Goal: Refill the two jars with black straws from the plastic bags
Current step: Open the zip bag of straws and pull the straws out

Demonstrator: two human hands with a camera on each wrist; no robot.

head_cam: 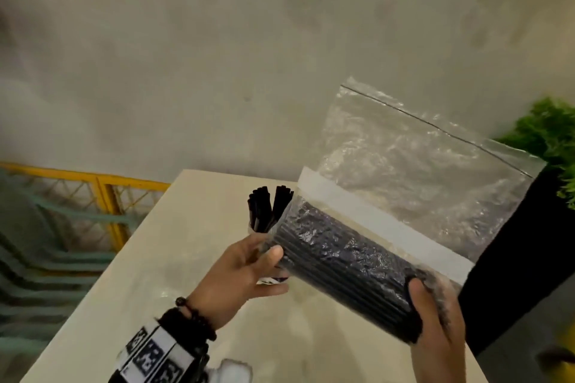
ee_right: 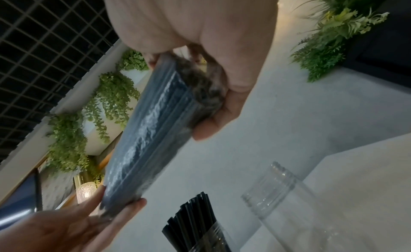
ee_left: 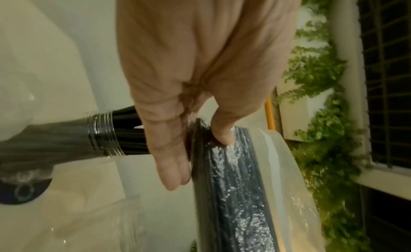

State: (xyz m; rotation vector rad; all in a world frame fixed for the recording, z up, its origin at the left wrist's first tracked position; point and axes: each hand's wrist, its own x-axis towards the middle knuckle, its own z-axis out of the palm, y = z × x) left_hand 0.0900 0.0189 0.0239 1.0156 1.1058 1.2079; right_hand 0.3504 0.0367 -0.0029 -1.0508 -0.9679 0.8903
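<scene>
A clear zip bag [head_cam: 404,158] is held tilted above the table, with a thick bundle of black straws [head_cam: 342,267] lying along its bottom. My left hand [head_cam: 273,270] pinches the bundle's left end between thumb and fingers. My right hand [head_cam: 432,311] grips the right end, thumb on top. Just behind the left hand stands a glass jar of black straws [head_cam: 269,211], whose threaded neck [ee_left: 104,134] shows in the left wrist view. Beside it in the right wrist view stands an empty glass jar [ee_right: 273,189].
The pale table [head_cam: 155,274] ends at a corner near the wall. A black planter [head_cam: 513,258] with a green plant [head_cam: 550,134] stands at the right. A yellow railing [head_cam: 105,193] and stairs lie beyond the left edge.
</scene>
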